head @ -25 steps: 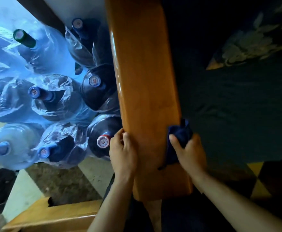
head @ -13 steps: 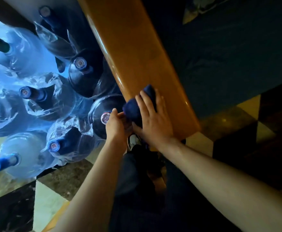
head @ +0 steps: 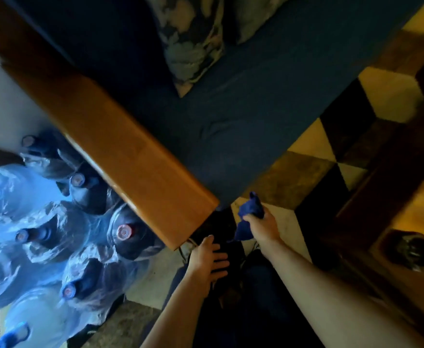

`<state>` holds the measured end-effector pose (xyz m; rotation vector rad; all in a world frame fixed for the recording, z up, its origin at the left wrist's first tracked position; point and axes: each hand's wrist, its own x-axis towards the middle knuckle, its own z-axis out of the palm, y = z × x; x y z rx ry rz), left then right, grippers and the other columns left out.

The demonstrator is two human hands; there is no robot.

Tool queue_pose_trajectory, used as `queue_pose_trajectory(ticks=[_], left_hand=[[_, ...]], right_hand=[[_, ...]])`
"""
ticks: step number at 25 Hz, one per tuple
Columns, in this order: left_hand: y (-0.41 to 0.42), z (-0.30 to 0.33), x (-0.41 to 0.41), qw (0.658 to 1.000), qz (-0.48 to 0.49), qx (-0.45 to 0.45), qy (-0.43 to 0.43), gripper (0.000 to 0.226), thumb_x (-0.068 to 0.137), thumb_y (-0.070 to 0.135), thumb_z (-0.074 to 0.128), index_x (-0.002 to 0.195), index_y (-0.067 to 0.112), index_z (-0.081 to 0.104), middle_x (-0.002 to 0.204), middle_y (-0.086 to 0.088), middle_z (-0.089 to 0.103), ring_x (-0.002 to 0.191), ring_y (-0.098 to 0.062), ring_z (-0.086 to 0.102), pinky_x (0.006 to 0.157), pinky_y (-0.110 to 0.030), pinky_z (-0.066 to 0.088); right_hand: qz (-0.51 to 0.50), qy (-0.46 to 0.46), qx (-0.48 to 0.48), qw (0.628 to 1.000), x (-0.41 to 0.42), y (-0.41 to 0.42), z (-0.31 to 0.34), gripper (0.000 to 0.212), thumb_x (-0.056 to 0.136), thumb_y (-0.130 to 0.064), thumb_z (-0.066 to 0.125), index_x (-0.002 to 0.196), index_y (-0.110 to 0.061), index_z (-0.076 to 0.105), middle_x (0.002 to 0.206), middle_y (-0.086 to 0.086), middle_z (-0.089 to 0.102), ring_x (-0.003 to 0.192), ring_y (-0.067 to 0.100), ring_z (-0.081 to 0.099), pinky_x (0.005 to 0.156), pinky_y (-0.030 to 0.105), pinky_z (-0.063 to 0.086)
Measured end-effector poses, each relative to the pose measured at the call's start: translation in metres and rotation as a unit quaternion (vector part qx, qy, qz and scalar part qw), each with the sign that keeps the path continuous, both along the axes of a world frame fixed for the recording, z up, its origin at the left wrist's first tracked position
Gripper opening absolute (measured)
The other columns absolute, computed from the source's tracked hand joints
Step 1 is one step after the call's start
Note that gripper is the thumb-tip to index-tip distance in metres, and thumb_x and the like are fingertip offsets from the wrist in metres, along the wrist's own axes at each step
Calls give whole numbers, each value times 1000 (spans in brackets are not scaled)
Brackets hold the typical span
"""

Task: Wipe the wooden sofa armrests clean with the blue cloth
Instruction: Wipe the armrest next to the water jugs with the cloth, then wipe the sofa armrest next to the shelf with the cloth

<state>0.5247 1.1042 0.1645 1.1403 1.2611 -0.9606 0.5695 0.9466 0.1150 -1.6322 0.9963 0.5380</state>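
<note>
The wooden sofa armrest is a glossy orange-brown plank running diagonally from upper left down to its end near the centre. My right hand hangs just past that end, off the wood, fingers closed around the bunched blue cloth. My left hand sits below the armrest's end, fingers spread, holding nothing and apart from the wood. Dark trouser legs lie under both hands.
Several large plastic-wrapped water bottles crowd the floor left of the armrest. The dark blue sofa seat carries a patterned cushion. A checkered tile floor lies to the right, with a dark wooden table at the right edge.
Both hands have come off the armrest. My right hand carried the cloth from the wood's top to beyond its end, and the view swung right.
</note>
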Motion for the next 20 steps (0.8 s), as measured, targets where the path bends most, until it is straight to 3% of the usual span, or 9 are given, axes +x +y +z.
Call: queue_pose_trajectory(ticks=[2,4,7,10,13,16,20], left_hand=[[-51,19,23,998,-33,11,-59,40,103,44,49,116,8,61,103,-16,70,92,-33,68,83,-48,55],[-105,40,51,991,-74,16,-114,35,102,41,53,113,9,64,102,-15,72,89,-32,70,79,-46,58],[-198,74,95,970,-165,15,-177,34,101,39,57,122,14,65,114,-16,73,99,-35,71,86,-53,61],[-283,102,130,943,-252,9,-218,35,100,35,59,127,12,63,124,-17,68,111,-37,67,94,-56,58],[-337,111,158,922,-293,-3,-252,22,99,26,61,112,10,69,112,-16,73,102,-33,71,91,-52,60],[-386,121,205,904,-311,-30,-291,17,98,19,65,112,14,70,99,-7,77,82,-21,76,67,-38,64],[-455,128,295,888,-326,-61,-319,24,95,10,69,119,5,68,112,-18,75,96,-34,76,83,-52,63]], right_hand=[[-39,-27,56,997,5,-32,27,33,82,2,70,112,-12,67,91,2,74,71,9,69,56,20,49],[-60,-60,94,992,6,-69,51,41,81,5,69,116,-18,68,85,-5,74,65,3,70,56,18,51],[-110,-106,131,979,22,-143,81,43,87,2,65,123,-22,64,98,0,74,82,13,74,65,23,56],[-181,-136,136,964,41,-220,103,37,93,-10,66,126,-27,62,109,2,72,98,23,72,84,38,59],[-253,-155,135,945,65,-279,121,26,96,-19,65,121,-27,63,104,3,71,94,24,70,75,36,55],[-291,-172,135,931,108,-336,136,14,98,-29,64,112,-33,63,108,5,71,94,24,70,73,36,55],[-293,-187,103,932,194,-401,141,20,101,-36,61,118,-27,61,105,4,70,94,26,71,79,41,59]])
